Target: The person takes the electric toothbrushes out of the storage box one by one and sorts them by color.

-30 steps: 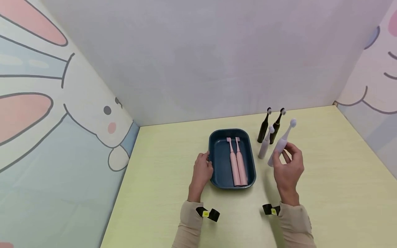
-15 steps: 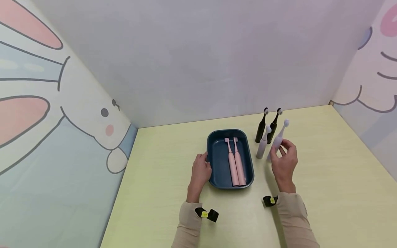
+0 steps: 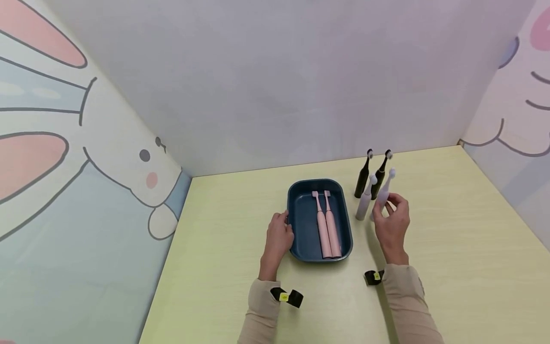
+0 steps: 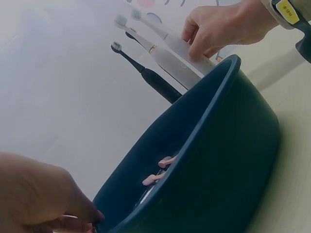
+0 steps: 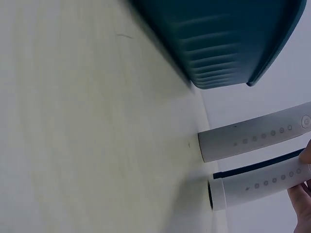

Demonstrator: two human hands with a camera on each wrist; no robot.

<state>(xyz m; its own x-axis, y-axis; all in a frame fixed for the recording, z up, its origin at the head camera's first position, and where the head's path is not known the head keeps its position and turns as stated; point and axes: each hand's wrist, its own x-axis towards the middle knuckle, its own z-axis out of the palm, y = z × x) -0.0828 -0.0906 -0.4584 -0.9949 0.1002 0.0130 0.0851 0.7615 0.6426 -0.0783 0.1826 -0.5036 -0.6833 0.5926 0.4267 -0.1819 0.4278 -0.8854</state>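
My left hand grips the left rim of a dark blue plastic bin. Two pink electric toothbrushes lie side by side inside it, heads toward the back. To the bin's right, my right hand pinches a pale lavender-white electric toothbrush by its handle, head up. In the right wrist view, the base of this held toothbrush is at or just above the tabletop; I cannot tell if it touches. A matching pale toothbrush stands upright beside it.
Two black electric toothbrushes stand behind the pale pair, a left one and a right one. The pale yellow table meets a plain back wall. Side walls carry cartoon rabbit drawings.
My right hand has brought the pale toothbrush left and down, turning it from tilted to more upright beside its match. The left hand keeps its hold on the bin.
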